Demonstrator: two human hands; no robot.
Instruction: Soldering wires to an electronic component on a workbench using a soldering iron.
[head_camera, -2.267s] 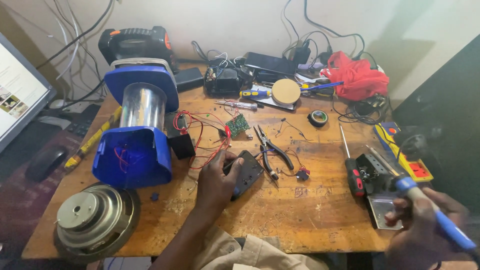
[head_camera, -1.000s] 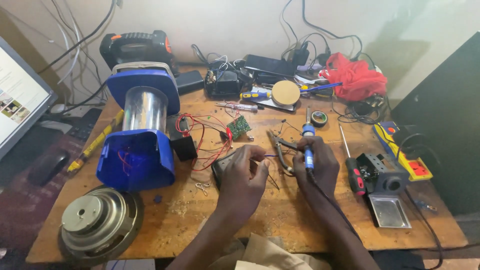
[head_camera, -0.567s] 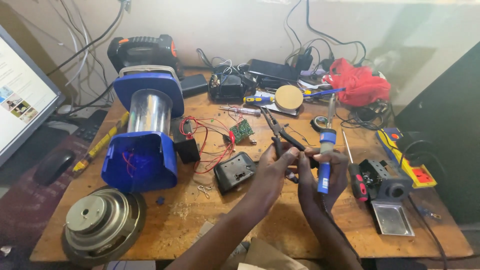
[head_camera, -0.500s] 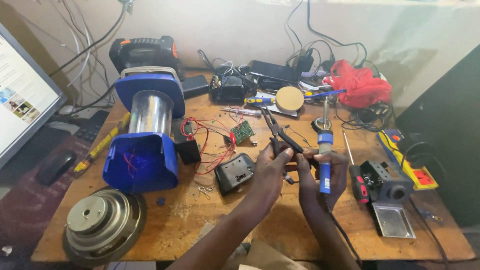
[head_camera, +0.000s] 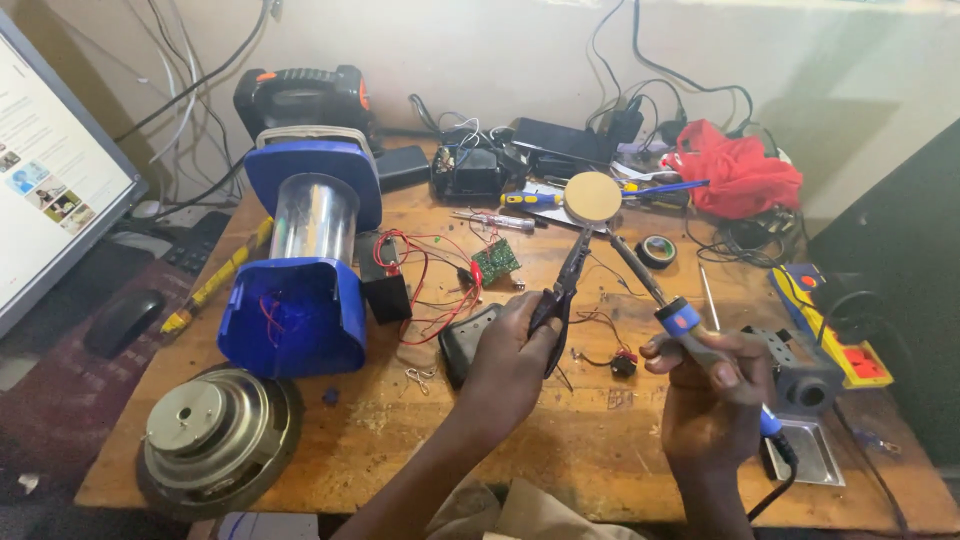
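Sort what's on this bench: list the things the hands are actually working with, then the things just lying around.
In use:
left hand holding the pliers
right hand holding the soldering iron

Lying about:
blue lantern
loose speaker
green circuit board
tape roll
red cloth
computer mouse
screwdriver

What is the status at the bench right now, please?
Left hand shut on pliers, raised over table. Right hand shut on soldering iron, tip by plier jaws. Loose wires and small black box beneath.
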